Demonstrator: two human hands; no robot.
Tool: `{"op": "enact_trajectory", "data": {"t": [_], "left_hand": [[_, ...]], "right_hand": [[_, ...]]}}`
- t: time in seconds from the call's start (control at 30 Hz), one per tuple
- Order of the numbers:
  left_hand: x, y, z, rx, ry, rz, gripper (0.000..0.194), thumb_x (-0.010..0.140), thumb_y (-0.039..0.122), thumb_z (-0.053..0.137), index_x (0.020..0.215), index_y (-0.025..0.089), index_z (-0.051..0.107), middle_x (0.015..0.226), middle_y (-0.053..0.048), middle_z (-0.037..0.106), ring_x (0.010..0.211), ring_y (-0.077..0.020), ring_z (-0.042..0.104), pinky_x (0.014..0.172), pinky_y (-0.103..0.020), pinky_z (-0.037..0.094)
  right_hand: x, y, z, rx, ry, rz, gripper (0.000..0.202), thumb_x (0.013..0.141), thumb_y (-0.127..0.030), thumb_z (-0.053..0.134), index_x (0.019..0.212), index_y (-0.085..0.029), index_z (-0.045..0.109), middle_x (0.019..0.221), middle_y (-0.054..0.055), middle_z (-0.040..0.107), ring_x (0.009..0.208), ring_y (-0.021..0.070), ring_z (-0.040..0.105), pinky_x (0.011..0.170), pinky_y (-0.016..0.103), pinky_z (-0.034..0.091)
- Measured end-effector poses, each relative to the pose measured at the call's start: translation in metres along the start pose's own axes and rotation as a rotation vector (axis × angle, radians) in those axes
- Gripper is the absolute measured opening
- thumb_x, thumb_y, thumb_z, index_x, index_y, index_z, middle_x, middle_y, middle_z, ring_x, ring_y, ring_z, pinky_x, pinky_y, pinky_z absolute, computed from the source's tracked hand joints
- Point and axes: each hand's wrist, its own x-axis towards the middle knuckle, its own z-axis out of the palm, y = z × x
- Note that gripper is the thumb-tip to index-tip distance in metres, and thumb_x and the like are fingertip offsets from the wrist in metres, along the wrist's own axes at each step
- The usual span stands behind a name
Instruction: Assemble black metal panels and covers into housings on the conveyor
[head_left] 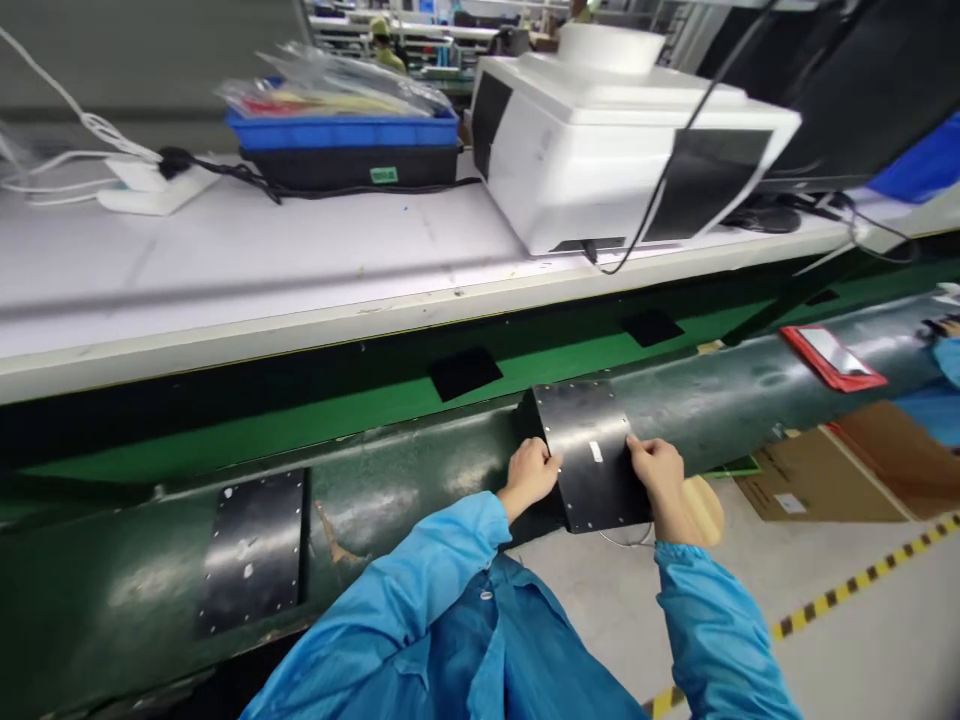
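Observation:
A black rectangular panel (581,430), with small light dots along its edges and a white label near its middle, sits at the green work surface (442,450) before me. My left hand (529,470) is closed on its left edge, thumb near the top face. On the opposite edge, the fingers of my right hand (660,475) pinch the panel. What lies under it is hidden, apart from a dark part showing at its left side. Farther left, a second black panel (255,550) of the same look rests on the green surface, untouched.
A white shelf (300,265) runs behind, bearing a white machine (570,150), a blue tray (345,130) and a power strip (157,190). To the right are a red-edged flat item (832,357), a cardboard box (817,480), a round stool seat (703,510) and a co-worker's sleeve (949,360).

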Motion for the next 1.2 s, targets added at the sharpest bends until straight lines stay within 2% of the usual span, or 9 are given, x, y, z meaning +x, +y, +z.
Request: {"op": "enact_trajectory", "data": {"t": [0.13, 0.23, 0.3, 0.43, 0.53, 0.67, 0.87, 1.03, 1.2], "left_hand": [[-0.007, -0.05, -0.028, -0.036, 0.102, 0.119, 0.019, 0.097, 0.043, 0.067, 0.094, 0.024, 0.069, 0.103, -0.007, 0.065, 0.098, -0.0223, 0.065, 0.093, -0.036, 0.052], [-0.036, -0.137, -0.108, 0.137, 0.356, -0.012, 0.027, 0.093, 0.036, 0.071, 0.116, 0.021, 0.071, 0.129, -0.014, 0.063, 0.125, -0.0289, 0.06, 0.111, -0.044, 0.047], [-0.074, -0.206, -0.185, 0.344, 0.557, -0.302, 0.046, 0.088, 0.034, 0.075, 0.129, 0.015, 0.066, 0.148, -0.024, 0.053, 0.144, -0.0384, 0.047, 0.12, -0.053, 0.038], [-0.173, -0.323, -0.323, 0.463, 0.862, -1.04, 0.088, 0.085, 0.061, 0.074, 0.149, 0.007, 0.048, 0.159, -0.037, 0.04, 0.153, -0.0515, 0.033, 0.118, -0.068, 0.032], [-0.219, -0.373, -0.367, 0.391, 0.846, -1.208, 0.108, 0.081, 0.075, 0.071, 0.157, 0.006, 0.038, 0.152, -0.036, 0.049, 0.144, -0.0497, 0.047, 0.115, -0.064, 0.037], [-0.229, -0.389, -0.347, 0.496, 0.797, -1.158, 0.112, 0.076, 0.077, 0.073, 0.154, 0.004, 0.04, 0.142, -0.032, 0.056, 0.135, -0.0469, 0.053, 0.11, -0.057, 0.042], [-0.211, -0.357, -0.284, 0.498, 0.753, -1.039, 0.113, 0.077, 0.073, 0.076, 0.157, 0.003, 0.038, 0.139, -0.031, 0.058, 0.132, -0.0447, 0.055, 0.106, -0.053, 0.045], [-0.194, -0.325, -0.252, 0.317, 0.708, -0.96, 0.111, 0.078, 0.07, 0.077, 0.164, 0.011, 0.037, 0.143, -0.029, 0.057, 0.138, -0.0472, 0.052, 0.112, -0.059, 0.043], [-0.181, -0.298, -0.207, -0.236, 0.576, -0.625, 0.095, 0.084, 0.078, 0.067, 0.159, 0.023, 0.052, 0.159, -0.02, 0.053, 0.153, -0.0362, 0.045, 0.128, -0.05, 0.034]], "right_hand": [[-0.011, -0.006, 0.0, -0.147, 0.129, -0.105, 0.055, 0.084, -0.064, 0.057, 0.083, -0.014, 0.081, 0.078, 0.026, 0.07, 0.094, 0.0441, 0.067, 0.085, 0.058, 0.048], [-0.056, -0.035, 0.002, 0.032, 0.33, -0.227, 0.057, 0.089, -0.068, 0.057, 0.108, -0.022, 0.084, 0.086, 0.026, 0.074, 0.096, 0.045, 0.07, 0.083, 0.061, 0.05], [-0.097, -0.064, 0.012, 0.264, 0.299, -0.254, 0.049, 0.09, -0.07, 0.062, 0.114, -0.032, 0.082, 0.09, 0.02, 0.075, 0.086, 0.0414, 0.071, 0.078, 0.06, 0.053], [-0.183, -0.132, 0.071, 0.549, -0.261, -0.318, 0.045, 0.078, -0.069, 0.077, 0.094, -0.028, 0.078, 0.091, 0.014, 0.077, 0.082, 0.0339, 0.072, 0.08, 0.053, 0.058], [-0.244, -0.17, 0.149, 0.539, -0.833, -0.319, 0.046, 0.072, -0.068, 0.077, 0.083, -0.023, 0.076, 0.087, 0.01, 0.078, 0.083, 0.0296, 0.072, 0.079, 0.045, 0.058], [-0.333, -0.201, 0.253, 0.438, -1.264, -0.128, 0.043, 0.066, -0.055, 0.081, 0.091, -0.021, 0.077, 0.09, 0.01, 0.08, 0.087, 0.0277, 0.074, 0.078, 0.039, 0.059], [-0.415, -0.25, 0.337, 0.257, -1.205, -0.172, 0.03, 0.071, -0.047, 0.08, 0.083, -0.022, 0.069, 0.086, 0.005, 0.077, 0.09, 0.0249, 0.074, 0.083, 0.034, 0.056], [-0.385, -0.245, 0.329, 0.155, -1.041, -0.237, 0.038, 0.074, -0.056, 0.076, 0.062, -0.025, 0.058, 0.068, 0.003, 0.066, 0.083, 0.027, 0.069, 0.078, 0.036, 0.052], [-0.353, -0.201, 0.256, 0.357, -0.799, -0.395, 0.041, 0.082, -0.064, 0.071, 0.095, -0.025, 0.071, 0.098, 0.006, 0.076, 0.087, 0.0266, 0.071, 0.082, 0.039, 0.057]]}}
